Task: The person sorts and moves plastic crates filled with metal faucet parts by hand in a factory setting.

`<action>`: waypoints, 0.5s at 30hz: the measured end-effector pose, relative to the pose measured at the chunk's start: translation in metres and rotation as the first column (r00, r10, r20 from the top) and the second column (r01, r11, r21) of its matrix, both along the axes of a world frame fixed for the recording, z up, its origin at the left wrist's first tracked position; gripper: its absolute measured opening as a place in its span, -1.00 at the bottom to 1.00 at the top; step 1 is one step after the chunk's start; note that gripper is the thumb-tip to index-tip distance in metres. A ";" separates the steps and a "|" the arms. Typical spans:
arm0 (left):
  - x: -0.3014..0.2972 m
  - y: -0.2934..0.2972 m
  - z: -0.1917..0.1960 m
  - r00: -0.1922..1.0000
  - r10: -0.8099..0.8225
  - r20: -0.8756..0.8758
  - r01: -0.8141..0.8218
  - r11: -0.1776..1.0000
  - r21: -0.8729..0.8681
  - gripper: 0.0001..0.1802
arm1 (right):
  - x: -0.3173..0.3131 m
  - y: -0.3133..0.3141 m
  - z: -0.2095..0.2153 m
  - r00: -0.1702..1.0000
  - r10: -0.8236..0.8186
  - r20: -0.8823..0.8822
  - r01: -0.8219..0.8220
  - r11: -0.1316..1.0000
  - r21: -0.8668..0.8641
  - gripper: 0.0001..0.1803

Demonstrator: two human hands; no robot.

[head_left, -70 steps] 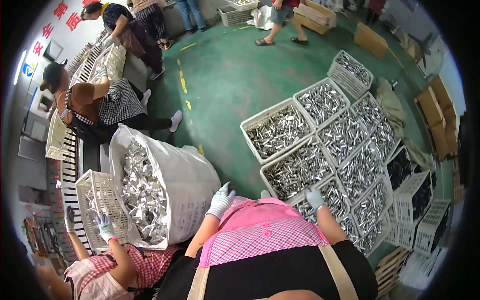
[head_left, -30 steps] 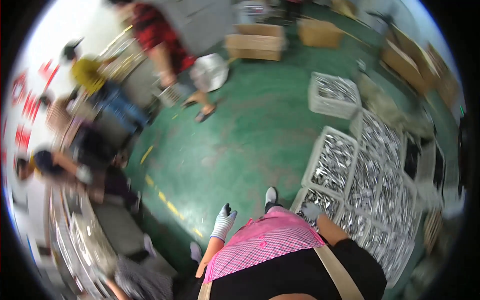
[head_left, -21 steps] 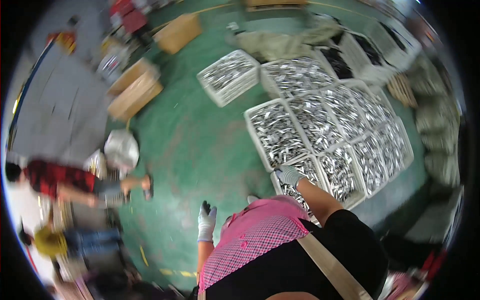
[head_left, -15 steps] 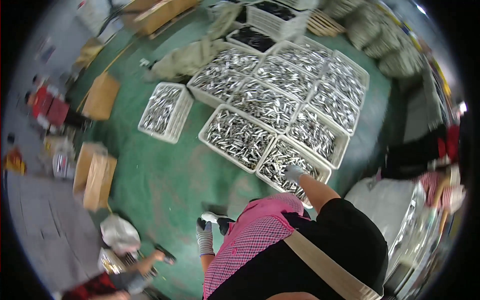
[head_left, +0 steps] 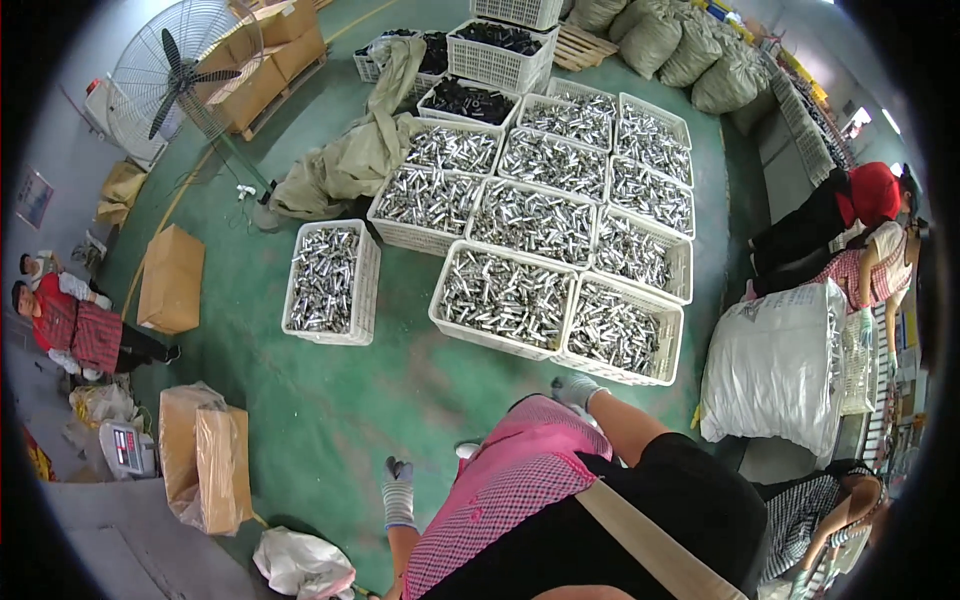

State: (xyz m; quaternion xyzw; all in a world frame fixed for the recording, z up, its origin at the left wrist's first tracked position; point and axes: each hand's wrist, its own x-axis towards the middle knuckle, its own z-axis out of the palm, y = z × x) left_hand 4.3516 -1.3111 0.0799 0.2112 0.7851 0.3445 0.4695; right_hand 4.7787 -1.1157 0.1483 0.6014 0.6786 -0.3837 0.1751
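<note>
My left hand (head_left: 398, 488), in a grey glove with a striped cuff, hangs over the green floor at my left side. Its fingers are loosely apart, with nothing seen in them. In front of my pink checked apron (head_left: 500, 470) is my right hand (head_left: 577, 390), also gloved, fingers loosely extended and no object visible. It is just short of the near right white crate (head_left: 668, 345), which is full of small shiny metal tubes (head_left: 612, 325). Left of that crate stands another white crate (head_left: 480, 338) with similar metal pieces.
Several more filled crates stand behind, with a separate crate (head_left: 362, 300) to the left. Cardboard boxes (head_left: 172, 280), a standing fan (head_left: 180, 75) and a white bag (head_left: 300, 565) are on the left. A big white sack (head_left: 765, 375) and several people at work are on the right.
My right hand has come out of the near right crate, back toward my body. The view has shifted, bringing the fan into sight. My left hand still hangs at my side.
</note>
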 end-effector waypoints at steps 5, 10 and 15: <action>-0.060 0.014 0.014 0.999 -0.028 0.029 0.030 0.997 -0.073 -0.37 | -0.090 0.047 -0.001 0.998 -0.017 -0.059 0.028 0.983 0.182 -0.58; -0.060 0.075 0.060 0.994 -0.108 0.024 0.110 0.982 -0.154 -0.38 | -0.142 0.083 -0.026 1.000 0.009 0.024 -0.009 1.000 -0.013 -0.49; -0.078 0.034 -0.005 0.999 0.047 -0.003 -0.046 0.957 -0.287 -0.38 | -0.243 0.136 -0.111 0.877 0.454 0.155 -0.396 0.868 -0.300 -0.43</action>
